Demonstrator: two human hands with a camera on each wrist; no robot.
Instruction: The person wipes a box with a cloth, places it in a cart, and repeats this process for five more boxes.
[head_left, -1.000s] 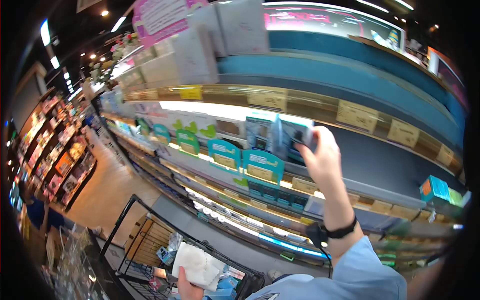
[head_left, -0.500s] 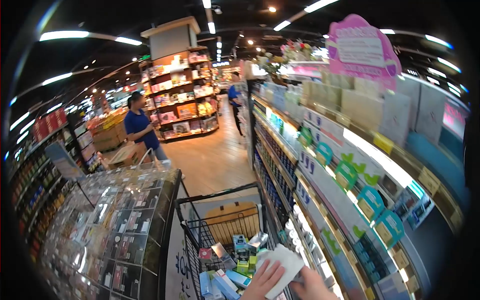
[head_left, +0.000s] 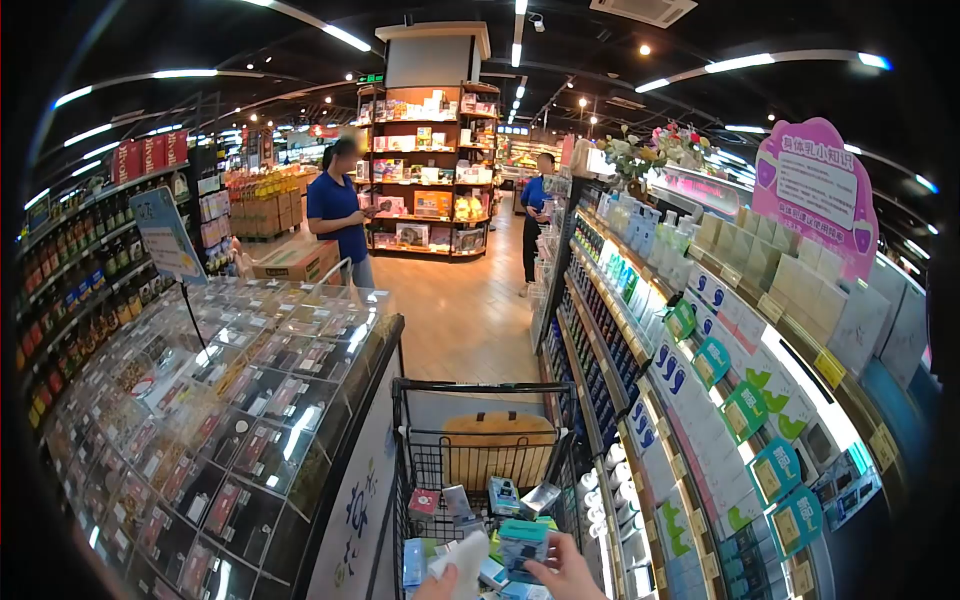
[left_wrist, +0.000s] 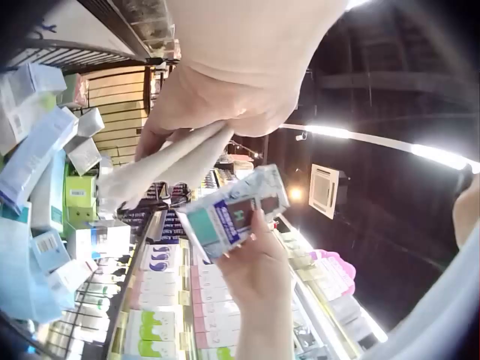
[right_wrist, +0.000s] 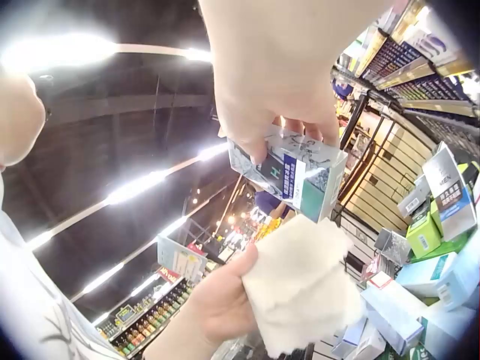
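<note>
My right hand point(head_left: 572, 574) grips a small teal-and-grey product box point(head_left: 523, 546) by its end, over the shopping cart point(head_left: 402, 420). In the right wrist view the box point(right_wrist: 292, 176) shows a dark blue label, with the thumb on its printed face and several fingertips along the edge. My left hand point(head_left: 437, 584) pinches a folded white cloth point(head_left: 462, 558) beside it. The cloth point(right_wrist: 300, 281) has ragged edges and hangs just below the box in the right wrist view. Under both hands, several boxes point(right_wrist: 394, 309) lie jumbled in the cart.
Lit shelves of packaged goods point(head_left: 680, 395) run along the right side. Clear-lidded bins point(head_left: 250, 400) stand on the left. Ahead lies a wood-look floor point(head_left: 465, 330), with a person in a blue shirt point(head_left: 338, 215) to the left and another person point(head_left: 535, 215) farther off.
The view has swung from the shelf to the aisle and cart. My right hand took the box off the shelf and brought it over the cart, beside the cloth in my left hand.
</note>
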